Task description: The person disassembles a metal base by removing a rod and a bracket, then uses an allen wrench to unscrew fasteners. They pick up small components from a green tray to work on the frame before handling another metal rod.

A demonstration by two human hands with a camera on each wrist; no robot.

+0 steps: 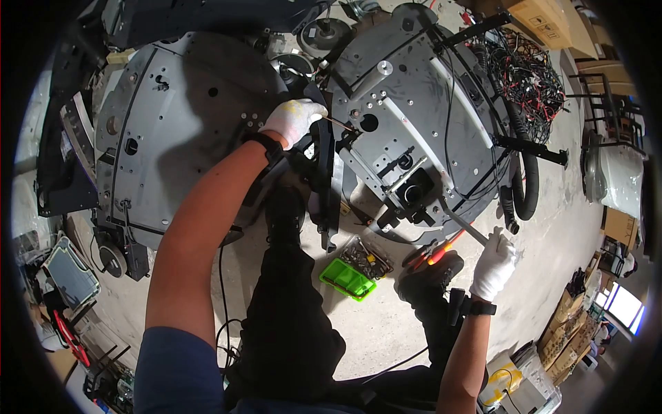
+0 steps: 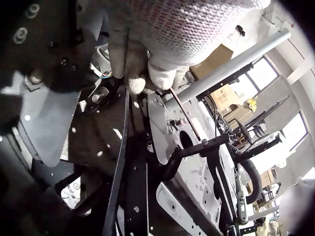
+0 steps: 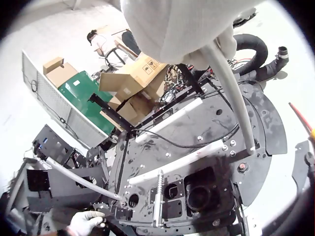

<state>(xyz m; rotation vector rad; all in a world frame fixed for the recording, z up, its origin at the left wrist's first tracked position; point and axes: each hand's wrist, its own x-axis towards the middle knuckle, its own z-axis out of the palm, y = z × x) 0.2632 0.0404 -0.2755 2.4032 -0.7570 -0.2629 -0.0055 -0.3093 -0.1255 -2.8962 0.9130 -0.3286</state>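
My gloved left hand [image 1: 295,123] is at the gap between two dark plates, its fingertips around the near end of a thin brownish rod [image 1: 338,123]. That rod slants down over the right plate [image 1: 358,165] beside a round hole. In the left wrist view the rod [image 2: 184,114] runs out from under the fingertips, and the palm hides its near end. My gloved right hand [image 1: 494,265] grips the upper end of a grey tube [image 1: 463,222]. The tube's lower end meets the right plate near its edge, as the tube [image 3: 231,93] shows in the right wrist view.
Between the feet lies a green tray [image 1: 348,279] with a box of small hardware [image 1: 367,257]. Red-and-yellow-handled pliers [image 1: 441,252] rest by the right shoe. A heap of wires [image 1: 527,86] and a cardboard box [image 1: 552,26] stand at the far right. Another person [image 3: 101,43] is in the background.
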